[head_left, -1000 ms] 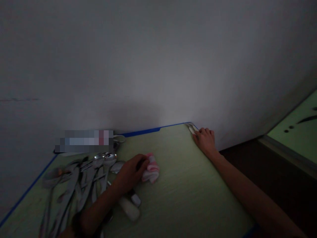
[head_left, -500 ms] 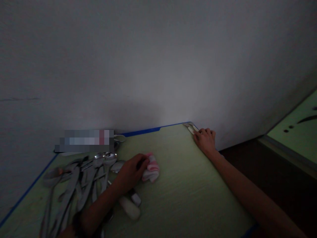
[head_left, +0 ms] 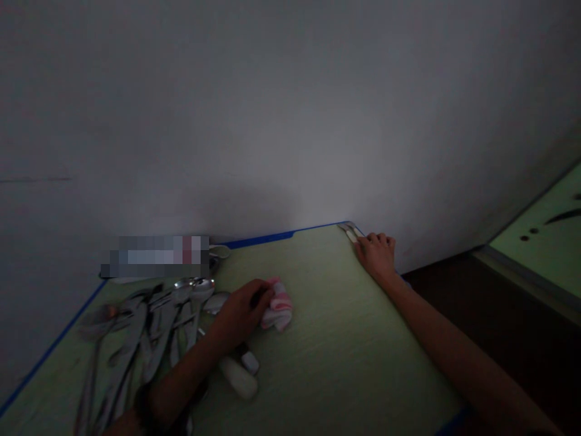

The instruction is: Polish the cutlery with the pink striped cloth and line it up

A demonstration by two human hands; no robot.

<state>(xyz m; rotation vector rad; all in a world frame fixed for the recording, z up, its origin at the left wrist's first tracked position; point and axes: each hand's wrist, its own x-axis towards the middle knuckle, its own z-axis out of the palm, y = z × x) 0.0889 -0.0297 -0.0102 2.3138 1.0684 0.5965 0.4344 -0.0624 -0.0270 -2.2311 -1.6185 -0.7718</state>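
My left hand [head_left: 247, 306] is closed on a crumpled pink-and-white striped cloth [head_left: 279, 307], low over the middle of the green table. My right hand [head_left: 377, 255] is at the table's right edge near the far corner. Its curled fingers are on the handle end of a pale-handled fork [head_left: 349, 234]. A second fork [head_left: 356, 231] lies close alongside, its handle partly hidden by the hand. Under and left of my left forearm is a jumbled pile of cutlery, with spoons [head_left: 202, 288], knives, and a white handle [head_left: 239, 378].
The green table [head_left: 327, 339] has a blue edge and stands against a grey wall [head_left: 290, 121]. A blurred-out item [head_left: 158, 257] and a pale spoon [head_left: 221, 250] lie along the back edge. Dark floor [head_left: 445, 303] and a green panel [head_left: 544, 242] are at right.
The left one of the two forks has shifted slightly right, closer to the other fork, with my right hand on it. My left hand and the cloth are nearly still.
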